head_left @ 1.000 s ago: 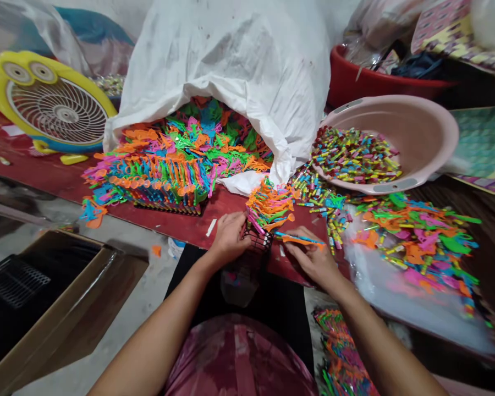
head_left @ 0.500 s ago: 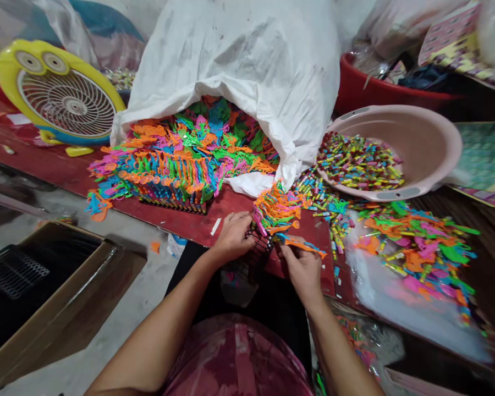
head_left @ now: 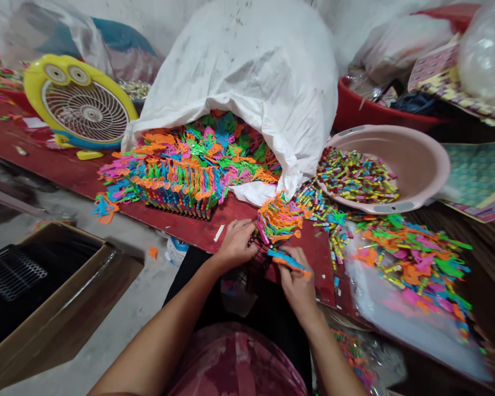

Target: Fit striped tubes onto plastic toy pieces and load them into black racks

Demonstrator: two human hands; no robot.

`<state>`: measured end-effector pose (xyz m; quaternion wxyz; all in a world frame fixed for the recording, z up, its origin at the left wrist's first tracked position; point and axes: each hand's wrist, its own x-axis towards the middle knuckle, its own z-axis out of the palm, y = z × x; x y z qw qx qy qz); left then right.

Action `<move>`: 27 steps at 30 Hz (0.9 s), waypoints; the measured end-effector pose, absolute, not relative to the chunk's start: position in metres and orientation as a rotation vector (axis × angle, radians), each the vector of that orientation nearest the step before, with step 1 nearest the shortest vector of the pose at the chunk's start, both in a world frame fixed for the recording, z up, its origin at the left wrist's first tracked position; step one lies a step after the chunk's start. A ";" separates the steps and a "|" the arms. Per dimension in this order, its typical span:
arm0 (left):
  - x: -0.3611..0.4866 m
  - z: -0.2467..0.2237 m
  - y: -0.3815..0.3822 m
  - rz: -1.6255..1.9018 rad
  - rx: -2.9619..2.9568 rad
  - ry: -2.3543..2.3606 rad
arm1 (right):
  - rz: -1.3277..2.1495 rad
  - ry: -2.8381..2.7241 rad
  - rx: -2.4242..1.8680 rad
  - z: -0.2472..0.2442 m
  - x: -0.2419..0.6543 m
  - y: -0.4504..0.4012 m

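My left hand (head_left: 238, 245) is closed on the left side of a black wire rack (head_left: 260, 254) at the table's front edge. Bright plastic pieces (head_left: 281, 217), mostly orange with some green and pink, stand in a dense row in the rack's far part. Between the fingers of my right hand (head_left: 299, 280) are a few long blue and orange plastic pieces (head_left: 289, 260), held beside the rack's near, bare grid. Their exact kind I cannot make out. A second rack packed with such pieces (head_left: 177, 190) stands farther left.
A white sack (head_left: 247, 60) spills more plastic pieces onto the red table (head_left: 58, 168). To the right are a pink basin (head_left: 424, 165) with small coloured tubes and a loose pile (head_left: 421, 253) on plastic. A yellow fan (head_left: 82, 104) stands left; a cardboard box (head_left: 66, 297) holds black racks.
My right hand has moved slightly left and nearer me, bringing the blue and orange pieces closer to the rack. My left hand stays on the rack. The whole view has shifted a little.
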<state>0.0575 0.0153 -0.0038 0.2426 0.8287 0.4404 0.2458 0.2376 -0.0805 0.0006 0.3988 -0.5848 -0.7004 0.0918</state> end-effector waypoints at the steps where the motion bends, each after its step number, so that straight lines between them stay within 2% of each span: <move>1: 0.057 -0.003 0.015 0.670 2.262 1.204 | 0.250 -1.798 -1.479 0.002 0.238 -0.080; 6: 0.057 -0.002 0.014 0.674 2.262 1.208 | 0.215 -1.825 -1.571 0.009 0.241 -0.074; 13: 0.057 0.000 0.012 0.643 2.261 1.227 | -0.122 -1.820 -2.035 0.007 0.225 -0.074; 16: 0.057 0.000 0.011 0.638 2.259 1.229 | -0.163 -1.833 -2.153 0.009 0.219 -0.076; 27: 0.059 -0.011 0.014 0.688 2.274 1.208 | -0.135 -1.861 -2.165 0.023 0.217 -0.074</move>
